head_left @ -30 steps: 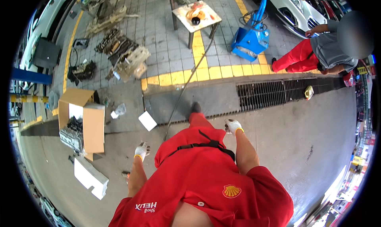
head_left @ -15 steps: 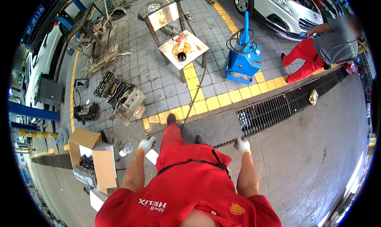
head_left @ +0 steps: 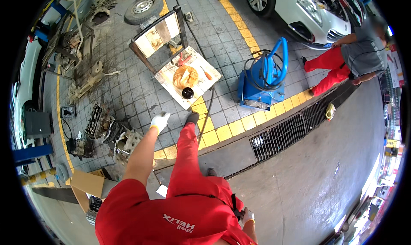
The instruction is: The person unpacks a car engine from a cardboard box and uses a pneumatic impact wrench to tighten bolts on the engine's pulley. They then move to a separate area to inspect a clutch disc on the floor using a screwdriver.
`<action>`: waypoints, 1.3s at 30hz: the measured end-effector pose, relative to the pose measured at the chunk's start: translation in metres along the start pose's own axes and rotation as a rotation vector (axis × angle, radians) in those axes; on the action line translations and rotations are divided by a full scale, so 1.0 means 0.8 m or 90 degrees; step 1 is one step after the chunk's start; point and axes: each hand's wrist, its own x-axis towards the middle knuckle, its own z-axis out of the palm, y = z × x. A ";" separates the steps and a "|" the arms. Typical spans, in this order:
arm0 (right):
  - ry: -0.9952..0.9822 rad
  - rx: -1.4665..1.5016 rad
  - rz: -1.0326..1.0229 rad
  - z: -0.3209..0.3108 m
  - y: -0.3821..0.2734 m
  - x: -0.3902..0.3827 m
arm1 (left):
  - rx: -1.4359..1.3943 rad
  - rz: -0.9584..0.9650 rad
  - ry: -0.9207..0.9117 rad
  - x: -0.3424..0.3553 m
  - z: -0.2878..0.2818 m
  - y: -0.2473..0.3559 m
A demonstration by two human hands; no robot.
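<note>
My left hand (head_left: pixel 160 121), in a white glove, is stretched out ahead over the tiled floor. Nothing shows in it, and its fingers look loosely extended. Nearest to it is a chair (head_left: pixel 163 76) with a stained wooden seat. On that seat lie a crumpled orange-brown cloth (head_left: pixel 185 76), a small black round container (head_left: pixel 187 93), a red tool (head_left: pixel 184 59) and a thin orange-handled tool (head_left: pixel 208 76). Low at my right hip hangs my right hand (head_left: pixel 247 216), also gloved, close to a black belt strap (head_left: pixel 236 205); its fingers are bunched and partly hidden.
Greasy engine parts (head_left: pixel 122 138) lie left of my leg, beside an open cardboard box (head_left: pixel 87 183). A blue wheeled machine (head_left: pixel 262 82) stands right of the chair. Beyond it a co-worker (head_left: pixel 364 52) stands by a white car (head_left: pixel 291 13). A floor grate (head_left: pixel 282 133) runs to my right.
I have stepped toward the chair, which now appears closer. My left hand has swung forward, and my right hand has dropped back beside my hip. The co-worker's arm has shifted.
</note>
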 end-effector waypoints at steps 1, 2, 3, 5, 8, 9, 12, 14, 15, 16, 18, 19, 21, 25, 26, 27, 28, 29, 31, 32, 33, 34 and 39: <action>0.038 -0.020 0.016 0.037 -0.005 -0.051 | 0.155 0.067 0.013 0.031 -0.002 0.069; 0.017 -0.066 0.024 0.064 -0.019 -0.084 | 0.197 0.066 0.001 0.075 -0.019 0.079; 0.015 -0.095 0.035 0.087 -0.024 -0.119 | 0.253 0.019 -0.039 0.106 -0.024 0.133; 0.009 -0.125 0.068 0.117 -0.051 -0.163 | 0.267 0.043 -0.034 0.202 -0.040 0.134; 0.062 -0.039 0.140 0.159 -0.062 -0.223 | 0.285 -0.017 -0.033 0.300 -0.038 0.173; 0.112 -0.018 0.152 0.179 -0.072 -0.242 | 0.284 -0.020 -0.017 0.335 -0.032 0.162; 0.138 0.055 0.194 0.191 -0.059 -0.279 | 0.367 -0.034 -0.001 0.405 -0.014 0.165; 0.187 0.050 0.227 0.208 -0.040 -0.307 | 0.413 -0.072 -0.028 0.427 -0.003 0.201; 0.209 0.045 0.227 0.220 -0.034 -0.322 | 0.460 -0.009 0.021 0.442 0.008 0.195; 0.228 0.038 0.223 0.237 -0.034 -0.335 | 0.501 0.059 0.075 0.457 0.013 0.188; 0.243 0.018 0.238 0.234 -0.033 -0.347 | 0.570 0.089 0.170 0.489 0.017 0.158; 0.252 0.035 0.252 0.244 -0.022 -0.359 | 0.577 0.055 0.129 0.500 0.022 0.166; 0.253 0.040 0.279 0.253 -0.011 -0.369 | 0.605 0.026 0.095 0.516 0.023 0.160; 0.248 0.074 0.261 0.268 -0.008 -0.363 | 0.597 0.018 0.034 0.535 0.008 0.158; 0.205 0.102 0.243 0.271 0.000 -0.371 | 0.581 0.025 0.050 0.523 0.009 0.158; 0.232 0.118 0.241 0.283 0.015 -0.368 | 0.609 0.047 -0.002 0.520 0.007 0.164; 0.264 0.146 0.246 0.314 0.015 -0.374 | 0.645 0.077 -0.063 0.504 0.003 0.201; 0.248 0.160 0.234 0.309 0.018 -0.367 | 0.644 0.109 -0.055 0.497 -0.009 0.194; 0.213 0.203 0.197 0.306 0.039 -0.344 | 0.563 0.215 0.057 0.486 -0.044 0.157; 0.207 0.200 0.185 0.306 0.052 -0.339 | 0.527 0.271 0.102 0.473 -0.058 0.140; 0.220 0.218 0.178 0.325 0.070 -0.346 | 0.469 0.211 0.077 0.413 -0.052 0.200; 0.207 0.218 0.167 0.330 0.077 -0.340 | 0.472 0.194 0.066 0.359 -0.068 0.243; 0.183 0.233 -0.105 0.369 0.059 -0.306 | 0.465 0.487 -0.088 0.158 -0.080 0.293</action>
